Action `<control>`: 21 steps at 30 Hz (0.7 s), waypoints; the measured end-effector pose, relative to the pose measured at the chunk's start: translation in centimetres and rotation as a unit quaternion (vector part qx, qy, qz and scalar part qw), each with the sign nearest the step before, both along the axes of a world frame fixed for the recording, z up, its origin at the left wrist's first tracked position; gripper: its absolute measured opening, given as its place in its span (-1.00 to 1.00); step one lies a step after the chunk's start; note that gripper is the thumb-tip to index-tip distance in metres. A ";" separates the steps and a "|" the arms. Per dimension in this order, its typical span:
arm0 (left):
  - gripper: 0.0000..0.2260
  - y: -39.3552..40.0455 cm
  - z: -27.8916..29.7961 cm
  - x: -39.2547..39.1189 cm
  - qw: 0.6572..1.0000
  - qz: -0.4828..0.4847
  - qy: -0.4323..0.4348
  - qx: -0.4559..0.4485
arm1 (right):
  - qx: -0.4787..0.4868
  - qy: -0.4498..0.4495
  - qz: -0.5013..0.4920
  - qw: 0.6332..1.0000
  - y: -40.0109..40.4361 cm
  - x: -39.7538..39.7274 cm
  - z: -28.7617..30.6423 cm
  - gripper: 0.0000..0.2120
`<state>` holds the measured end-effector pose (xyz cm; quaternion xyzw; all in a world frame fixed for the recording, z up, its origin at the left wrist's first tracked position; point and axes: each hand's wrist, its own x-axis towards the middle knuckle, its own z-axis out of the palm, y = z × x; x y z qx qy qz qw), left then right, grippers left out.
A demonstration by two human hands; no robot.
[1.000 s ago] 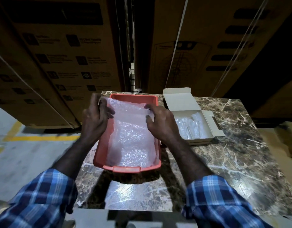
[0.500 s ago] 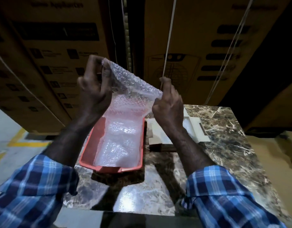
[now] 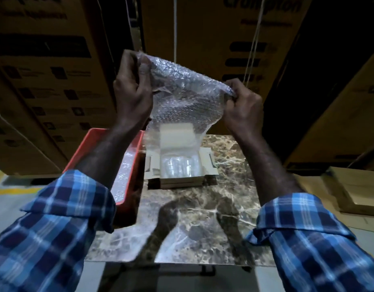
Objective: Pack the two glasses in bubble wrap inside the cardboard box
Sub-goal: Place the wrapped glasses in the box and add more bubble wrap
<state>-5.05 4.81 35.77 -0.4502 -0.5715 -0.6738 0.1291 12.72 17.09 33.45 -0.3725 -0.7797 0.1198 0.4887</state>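
I note the bubble wrap sheet [image 3: 182, 98] held up in the air above the open cardboard box [image 3: 179, 165], left hand [image 3: 133, 91] pinching its upper left corner, right hand [image 3: 243, 106] pinching its right corner, the sheet hanging slack between them. Inside the box, which sits on the marble tabletop [image 3: 203, 218], I make out clear glasses [image 3: 177, 166], blurred, count uncertain. Just left of the box stands a red tray [image 3: 131, 165] with more wrap in it; large brown cartons [image 3: 45, 81] stand stacked on the far side.
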 end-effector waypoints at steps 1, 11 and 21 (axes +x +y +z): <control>-0.87 0.8 0.1 0.9 1.000 -0.008 -0.003 0.002 | 0.001 -0.009 -0.010 1.000 0.6 1.3 0.1 -0.75; -0.87 2.1 -2.6 9.0 0.998 -0.040 -0.017 0.049 | -0.004 0.078 0.019 0.997 0.7 9.8 -2.5 -0.73; -0.83 -4.8 -18.7 15.8 0.985 -0.081 -0.088 -0.125 | -0.099 0.029 -0.031 0.994 -6.6 17.9 -16.9 -0.70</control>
